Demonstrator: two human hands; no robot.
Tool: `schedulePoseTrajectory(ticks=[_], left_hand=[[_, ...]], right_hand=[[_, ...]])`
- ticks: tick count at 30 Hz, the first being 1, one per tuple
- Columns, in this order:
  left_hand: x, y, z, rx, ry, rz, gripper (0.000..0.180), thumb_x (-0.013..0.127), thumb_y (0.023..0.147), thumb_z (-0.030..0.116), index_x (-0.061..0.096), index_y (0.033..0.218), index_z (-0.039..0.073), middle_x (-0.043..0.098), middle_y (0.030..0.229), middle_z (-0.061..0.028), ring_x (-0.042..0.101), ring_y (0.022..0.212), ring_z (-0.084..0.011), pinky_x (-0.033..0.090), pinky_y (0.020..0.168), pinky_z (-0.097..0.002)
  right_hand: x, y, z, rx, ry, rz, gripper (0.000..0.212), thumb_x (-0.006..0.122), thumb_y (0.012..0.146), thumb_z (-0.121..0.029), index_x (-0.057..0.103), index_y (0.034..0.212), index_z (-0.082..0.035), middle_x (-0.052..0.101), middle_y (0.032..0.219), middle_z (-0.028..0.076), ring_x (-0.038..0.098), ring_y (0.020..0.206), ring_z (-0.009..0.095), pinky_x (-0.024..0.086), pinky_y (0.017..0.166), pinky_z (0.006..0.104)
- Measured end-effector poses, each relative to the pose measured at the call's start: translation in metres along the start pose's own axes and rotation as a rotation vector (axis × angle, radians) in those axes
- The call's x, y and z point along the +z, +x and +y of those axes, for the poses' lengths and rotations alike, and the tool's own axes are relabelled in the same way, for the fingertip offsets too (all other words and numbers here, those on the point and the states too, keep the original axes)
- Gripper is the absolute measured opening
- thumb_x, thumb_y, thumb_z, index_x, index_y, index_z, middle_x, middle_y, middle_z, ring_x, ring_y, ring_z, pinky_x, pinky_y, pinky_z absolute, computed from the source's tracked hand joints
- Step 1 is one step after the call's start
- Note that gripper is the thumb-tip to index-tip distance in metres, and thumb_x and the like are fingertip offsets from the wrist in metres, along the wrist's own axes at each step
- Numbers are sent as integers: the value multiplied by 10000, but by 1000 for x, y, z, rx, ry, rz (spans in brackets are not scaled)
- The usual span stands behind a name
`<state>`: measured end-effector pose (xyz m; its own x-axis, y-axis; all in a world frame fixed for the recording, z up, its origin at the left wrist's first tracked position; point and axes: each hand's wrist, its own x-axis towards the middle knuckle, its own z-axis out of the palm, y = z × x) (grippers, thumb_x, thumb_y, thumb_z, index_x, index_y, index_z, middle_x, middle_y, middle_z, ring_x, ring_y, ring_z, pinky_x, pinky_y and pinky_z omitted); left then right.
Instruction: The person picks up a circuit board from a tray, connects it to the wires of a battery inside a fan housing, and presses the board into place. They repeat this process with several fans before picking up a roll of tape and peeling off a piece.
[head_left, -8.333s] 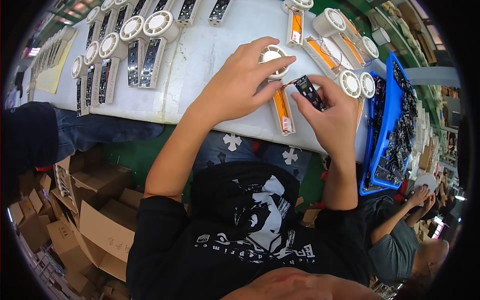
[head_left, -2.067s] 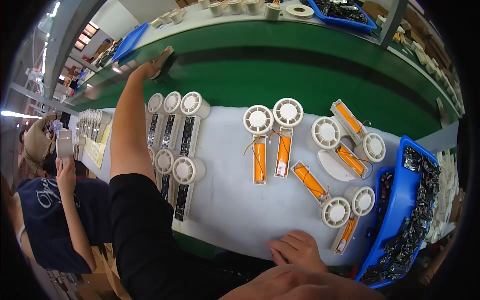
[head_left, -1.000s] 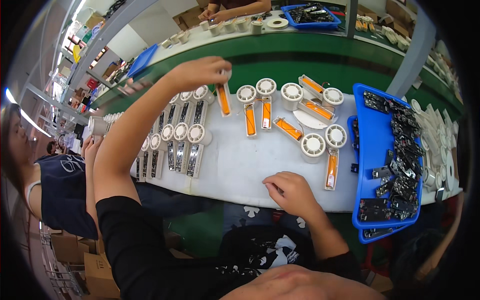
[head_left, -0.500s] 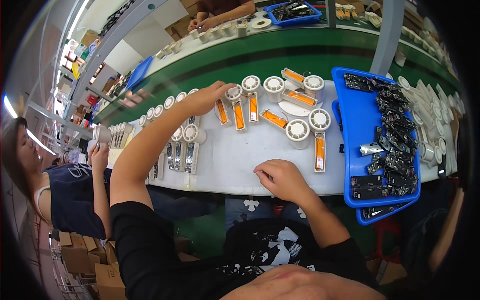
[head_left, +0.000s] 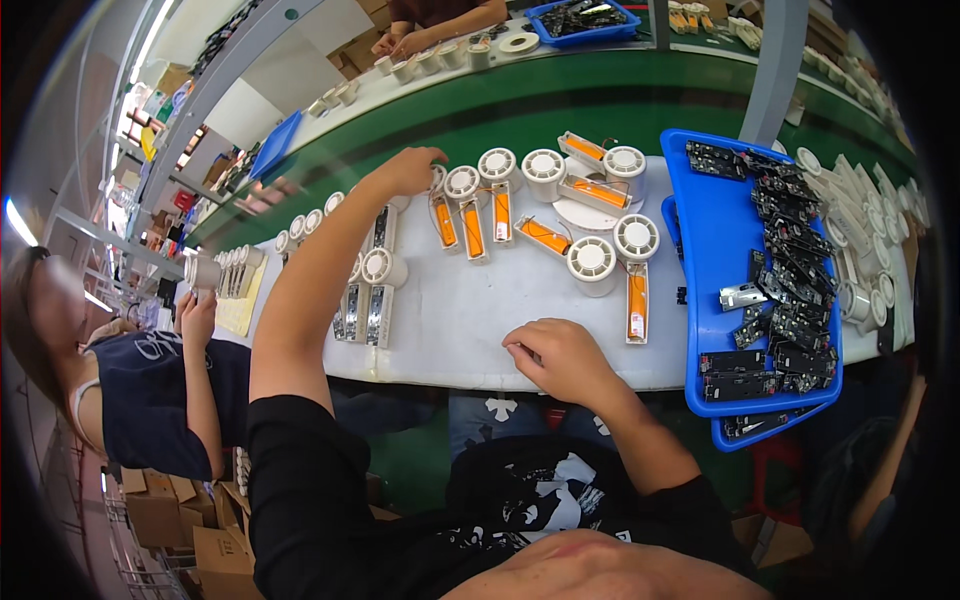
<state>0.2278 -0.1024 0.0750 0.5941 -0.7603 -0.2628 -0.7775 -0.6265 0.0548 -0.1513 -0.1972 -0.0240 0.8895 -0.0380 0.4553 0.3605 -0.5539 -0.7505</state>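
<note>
My left hand (head_left: 408, 172) reaches across the far side of the bench, its index finger stretched out over a partly covered white fan head (head_left: 437, 178). It looks open; its lower fingers are hard to see, and I cannot tell whether it touches the head. Beside it a white fan (head_left: 462, 182) with a round grille lies in a row, its open handle showing an orange battery (head_left: 473, 229). My right hand (head_left: 565, 358) rests curled by the bench's near edge, closed; what it holds, if anything, is hidden. Fans with circuit boards (head_left: 379, 315) in their handles lie under my left arm.
A blue tray (head_left: 705, 330) of black circuit boards stands to the right, overlapping another blue tray (head_left: 722, 437). More fans (head_left: 592, 260) lie near a white disc (head_left: 585, 214). A metal post (head_left: 775, 75) rises behind. A co-worker (head_left: 150, 385) sits at left holding a white part.
My left hand has drawn back to the left, uncovering the fan heads in the row. My right hand has stayed in place.
</note>
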Motion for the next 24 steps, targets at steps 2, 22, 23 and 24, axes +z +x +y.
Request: schedulePoseTrajectory(ticks=[2,22,23,24], left_hand=[[-2,5,-1,12,27,8,506,535,867,48,622,1365,60,669,1304,-254,649,1195,-392,514,1036,-432],[-36,-69,109,305,-147,552,615,812,828,218,596,1385,73,689,1262,-213,672,1131,-376,527,981,-404],[-32,-87,114,266,-196,604,612,817,822,203,598,1377,69,695,1253,-203,681,1117,-357,527,978,-400],[-26,-105,118,225,-250,653,608,823,817,188,601,1369,64,701,1245,-193,690,1103,-339,527,975,-396]], right_hand=[[0,3,-2,-9,-14,-43,70,696,906,-96,727,944,-46,732,872,123,693,808,327,548,726,420],[0,-4,4,4,18,43,97,689,899,-80,735,976,-44,732,863,127,702,791,323,553,713,408],[-1,-5,2,47,-3,59,97,689,899,-80,735,976,-44,732,863,127,702,791,323,553,713,408],[-1,-2,-1,-11,73,162,102,702,879,-68,736,973,-45,711,816,119,683,731,313,537,667,397]])
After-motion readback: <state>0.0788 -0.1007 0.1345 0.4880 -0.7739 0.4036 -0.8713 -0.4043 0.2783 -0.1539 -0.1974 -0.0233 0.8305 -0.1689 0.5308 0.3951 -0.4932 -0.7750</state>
